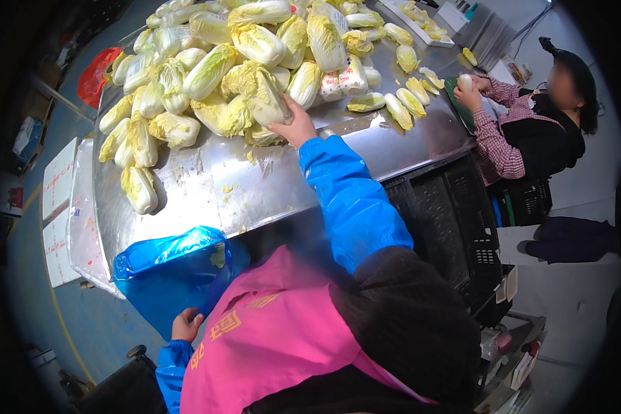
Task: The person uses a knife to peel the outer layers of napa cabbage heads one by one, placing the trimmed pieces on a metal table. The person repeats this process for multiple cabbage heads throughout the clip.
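A heap of napa cabbages (259, 44) covers the back of the metal table (238, 191). My right hand (296, 124), in a blue sleeve, has its fingers and thumb around the base of one napa cabbage (267, 101) at the heap's near edge. Down by my pink apron, my left hand (187, 325) is beside a blue plastic bag (171, 274) with its fingers curled; whether it grips anything is unclear. The bag hangs at the table's front edge. A single napa cabbage (139, 190) lies apart at the left.
Small cabbage hearts (397, 111) lie to the right, near a white tray (419, 23). A co-worker (528, 119) at the table's right end holds a pale piece. Black crates (440, 222) stand below the edge. White boxes (59, 181) and a red bag (95, 77) are at left.
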### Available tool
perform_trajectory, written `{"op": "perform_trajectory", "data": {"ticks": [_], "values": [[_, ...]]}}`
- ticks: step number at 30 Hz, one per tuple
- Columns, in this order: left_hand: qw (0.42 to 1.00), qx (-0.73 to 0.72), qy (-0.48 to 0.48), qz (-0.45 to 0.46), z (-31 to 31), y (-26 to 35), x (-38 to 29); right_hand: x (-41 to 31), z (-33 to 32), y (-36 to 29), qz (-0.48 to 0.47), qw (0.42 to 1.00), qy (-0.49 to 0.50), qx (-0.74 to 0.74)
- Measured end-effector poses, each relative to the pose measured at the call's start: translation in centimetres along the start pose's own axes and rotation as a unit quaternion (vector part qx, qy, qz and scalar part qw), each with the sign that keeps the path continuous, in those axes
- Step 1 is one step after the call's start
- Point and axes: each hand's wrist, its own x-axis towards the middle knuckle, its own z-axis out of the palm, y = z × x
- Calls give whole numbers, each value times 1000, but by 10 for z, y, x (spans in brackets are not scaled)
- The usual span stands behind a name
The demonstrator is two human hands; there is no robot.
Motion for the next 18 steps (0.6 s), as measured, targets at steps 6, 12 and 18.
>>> {"op": "perform_trajectory", "data": {"ticks": [6, 12, 18], "values": [[998, 41, -3, 43, -7, 18, -5, 2, 14, -2, 65, 986, 40, 145], [997, -4, -22, 74, 10, 17, 0, -27, 10, -17, 289, 896, 40, 335], [947, 81, 250, 188, -8, 38, -15, -71, 15, -49, 325, 869, -132, 349]]}}
